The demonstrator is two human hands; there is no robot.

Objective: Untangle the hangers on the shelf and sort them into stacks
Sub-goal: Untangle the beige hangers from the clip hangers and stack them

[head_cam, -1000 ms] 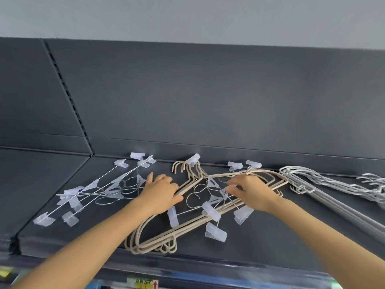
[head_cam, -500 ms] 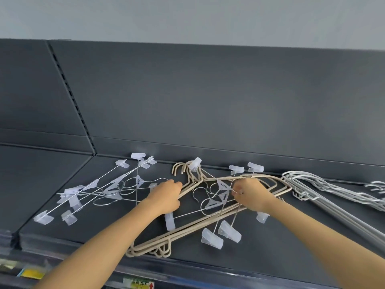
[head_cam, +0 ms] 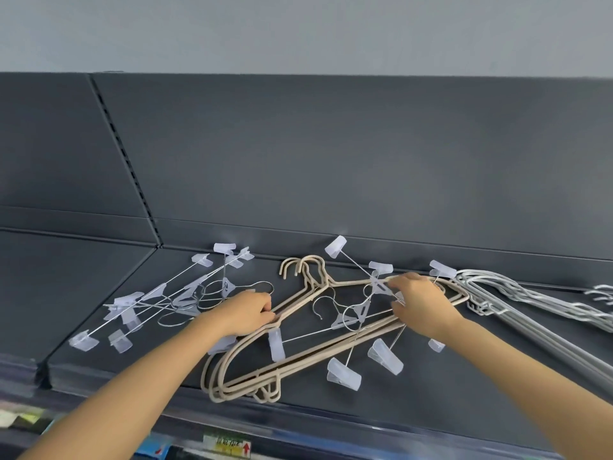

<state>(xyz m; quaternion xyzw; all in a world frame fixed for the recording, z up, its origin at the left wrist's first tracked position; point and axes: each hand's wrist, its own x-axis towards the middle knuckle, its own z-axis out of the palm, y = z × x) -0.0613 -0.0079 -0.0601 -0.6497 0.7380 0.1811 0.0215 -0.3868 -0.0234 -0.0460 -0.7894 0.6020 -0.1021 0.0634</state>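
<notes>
The left hand curls its fingers round the upper arm of the beige plastic-coated hangers, which lie nested in the middle of the dark grey shelf, their lower loop close to its front edge. The right hand is at their far end, fingers bent and seemingly pinching the thin bar of one of the wire hangers with clear plastic clips that are threaded through the beige frames. A separate pile of clip hangers lies to the left, and a bundle of pale grey hangers lies just beside the right hand.

The tangle is not yet freed, and the main risk looks like a snag. The metal hooks and dangling clips cross the beige frames, so a straight pull could drag the whole nest towards the edge and off the shelf. A hard tug might also bend the thin wire, or sweep the right-hand bundle out of line.
</notes>
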